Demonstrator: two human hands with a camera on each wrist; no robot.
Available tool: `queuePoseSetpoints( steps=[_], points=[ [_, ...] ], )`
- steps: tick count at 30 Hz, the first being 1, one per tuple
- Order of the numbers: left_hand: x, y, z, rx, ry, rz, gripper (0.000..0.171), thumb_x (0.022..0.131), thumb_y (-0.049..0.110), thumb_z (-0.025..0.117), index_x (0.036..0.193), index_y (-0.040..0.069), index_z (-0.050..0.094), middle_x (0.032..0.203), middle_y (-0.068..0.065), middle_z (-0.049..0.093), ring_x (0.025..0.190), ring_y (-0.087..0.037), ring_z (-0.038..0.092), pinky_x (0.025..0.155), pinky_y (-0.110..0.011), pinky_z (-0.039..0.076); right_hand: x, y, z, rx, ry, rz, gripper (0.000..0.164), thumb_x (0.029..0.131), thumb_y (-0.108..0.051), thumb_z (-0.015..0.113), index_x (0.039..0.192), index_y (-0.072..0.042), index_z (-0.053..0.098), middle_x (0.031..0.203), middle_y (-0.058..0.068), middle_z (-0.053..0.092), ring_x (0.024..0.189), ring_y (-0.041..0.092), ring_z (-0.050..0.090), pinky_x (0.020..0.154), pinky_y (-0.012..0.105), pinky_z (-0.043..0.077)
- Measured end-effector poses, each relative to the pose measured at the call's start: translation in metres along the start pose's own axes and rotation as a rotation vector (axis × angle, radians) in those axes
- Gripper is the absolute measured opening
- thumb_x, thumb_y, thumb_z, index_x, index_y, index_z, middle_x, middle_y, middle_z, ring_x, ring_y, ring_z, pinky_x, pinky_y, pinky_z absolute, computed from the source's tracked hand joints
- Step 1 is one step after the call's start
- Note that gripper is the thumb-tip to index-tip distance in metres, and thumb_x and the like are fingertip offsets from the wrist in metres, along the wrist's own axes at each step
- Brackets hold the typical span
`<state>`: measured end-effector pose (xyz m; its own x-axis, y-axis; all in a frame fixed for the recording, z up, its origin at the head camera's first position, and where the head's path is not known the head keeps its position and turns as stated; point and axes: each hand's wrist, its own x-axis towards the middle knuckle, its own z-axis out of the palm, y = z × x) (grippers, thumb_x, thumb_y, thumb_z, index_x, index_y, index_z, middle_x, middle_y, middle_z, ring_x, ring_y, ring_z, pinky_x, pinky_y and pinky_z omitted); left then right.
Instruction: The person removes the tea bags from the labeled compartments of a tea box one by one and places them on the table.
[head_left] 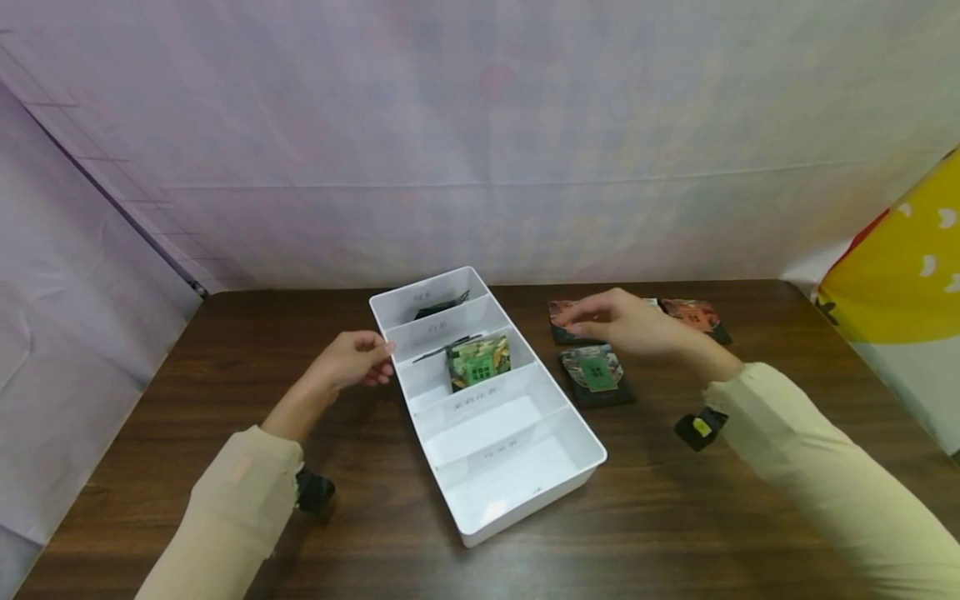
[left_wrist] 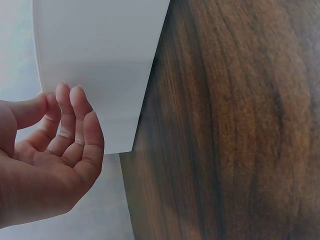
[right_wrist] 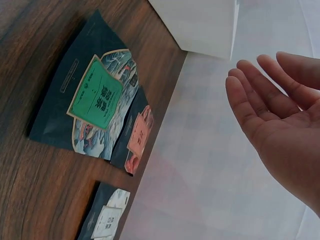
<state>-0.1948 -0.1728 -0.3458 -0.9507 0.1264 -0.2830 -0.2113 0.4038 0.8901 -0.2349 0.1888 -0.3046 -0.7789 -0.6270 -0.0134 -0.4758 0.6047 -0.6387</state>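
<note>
A white divided box (head_left: 491, 429) stands at a slant on the table. My left hand (head_left: 348, 360) pinches its left rim between thumb and forefinger, the other fingers loosely curved beside the wall (left_wrist: 110, 55). A green packet (head_left: 477, 361) leans in the middle compartment; a dark packet (head_left: 442, 308) lies in the farthest one. My right hand (head_left: 633, 323), holding nothing, hovers over packets right of the box, fingers slightly bent. Nearest it are a black packet with a green label (right_wrist: 97, 97), a red-labelled packet (right_wrist: 138, 137) and a white-labelled packet (right_wrist: 106, 222), partly hidden in the head view.
Another red packet (head_left: 693, 315) lies at the back right of the brown wooden table (head_left: 360, 533). A pale cloth (head_left: 480, 192) hangs behind the table's far edge, and a yellow patterned cloth (head_left: 892, 275) hangs at the right. The box's dividers carry faint writing.
</note>
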Motion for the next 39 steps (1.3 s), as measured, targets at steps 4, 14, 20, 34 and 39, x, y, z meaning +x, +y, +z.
queuePoseSetpoints(
  steps=[4, 14, 20, 34, 39],
  points=[
    [0.000, 0.001, 0.000, 0.003, 0.001, -0.001, 0.018, 0.095, 0.013, 0.049, 0.089, -0.004, 0.052, 0.065, -0.002, 0.057, 0.059, -0.010, 0.057, 0.063, -0.030, 0.049, 0.004, -0.001, 0.002, 0.019, -0.015, -0.039, 0.023, 0.092, -0.010, 0.055, 0.113, -0.007, 0.064, 0.123, 0.013, 0.055, 0.116, 0.028, 0.049, 0.088, 0.047, 0.043],
    [0.000, 0.000, 0.000, 0.002, 0.002, -0.004, 0.017, 0.095, 0.013, 0.050, 0.089, -0.003, 0.052, 0.065, -0.002, 0.056, 0.059, -0.010, 0.057, 0.062, -0.030, 0.049, 0.014, -0.016, 0.007, 0.047, -0.071, -0.057, 0.023, 0.091, -0.006, 0.055, 0.113, -0.007, 0.063, 0.119, 0.009, 0.058, 0.114, 0.026, 0.050, 0.088, 0.044, 0.043],
    [0.000, 0.000, 0.000, 0.004, -0.001, 0.001, 0.017, 0.095, 0.012, 0.049, 0.089, -0.004, 0.052, 0.065, -0.002, 0.056, 0.059, -0.009, 0.057, 0.062, -0.030, 0.049, 0.020, -0.021, 0.012, 0.062, -0.090, -0.078, 0.023, 0.090, -0.004, 0.056, 0.111, -0.003, 0.063, 0.116, 0.013, 0.060, 0.103, 0.024, 0.057, 0.080, 0.038, 0.048],
    [-0.001, 0.001, 0.001, 0.007, 0.001, -0.008, 0.017, 0.095, 0.013, 0.050, 0.086, -0.001, 0.052, 0.065, -0.002, 0.057, 0.059, -0.009, 0.057, 0.062, -0.030, 0.049, 0.031, -0.027, 0.024, 0.050, -0.115, -0.213, 0.023, 0.088, 0.002, 0.056, 0.110, 0.003, 0.063, 0.115, 0.014, 0.060, 0.106, 0.026, 0.056, 0.085, 0.038, 0.047],
    [-0.001, 0.001, 0.001, -0.003, 0.003, -0.002, 0.017, 0.095, 0.012, 0.050, 0.085, -0.001, 0.052, 0.063, -0.001, 0.056, 0.058, -0.009, 0.056, 0.059, -0.029, 0.048, 0.033, -0.030, 0.028, 0.036, -0.120, -0.200, 0.023, 0.087, 0.004, 0.054, 0.109, 0.003, 0.063, 0.114, 0.015, 0.060, 0.104, 0.026, 0.057, 0.083, 0.038, 0.048]
  ],
)
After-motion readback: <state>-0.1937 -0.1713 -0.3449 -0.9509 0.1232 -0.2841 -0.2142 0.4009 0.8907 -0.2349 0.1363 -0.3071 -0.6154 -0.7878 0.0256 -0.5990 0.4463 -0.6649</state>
